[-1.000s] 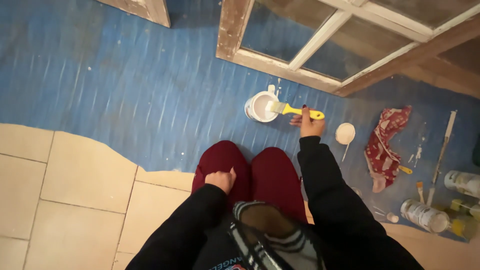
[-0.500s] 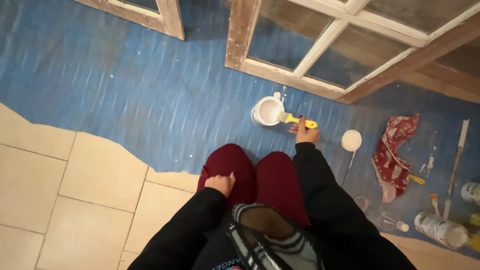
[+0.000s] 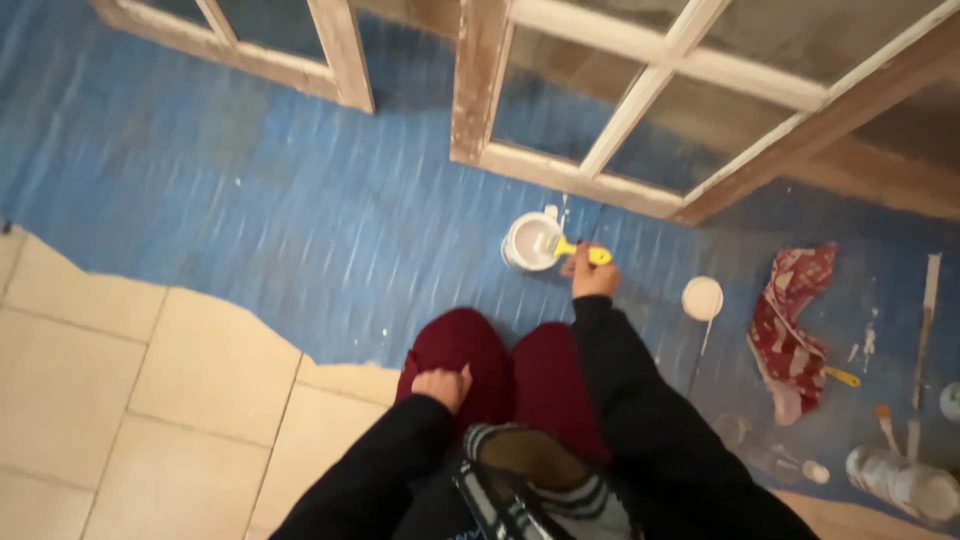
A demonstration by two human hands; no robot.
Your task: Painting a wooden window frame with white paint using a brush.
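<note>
Right hand closed around yellow brush handle, bristle end over the small white paint pot. Pot sits on the blue floor sheet, just in front of the weathered window frame's lower corner. Left hand loosely curled, resting on the left knee of the dark red trousers, holding nothing.

Containers: round white lid lies flat on the sheet right of the pot, apart from it. Pale plastic bottle lying on its side near the sheet's lower right corner, label blurred. Smaller cap-like piece beside it, can't tell what it is.

Red-and-white stained rag crumpled right of the lid; a second brush and a long flat stick near the right edge, both blurred. Frames cut off at top.

Sheet's near edge is ragged, beige floor tiles exposed below left.
</note>
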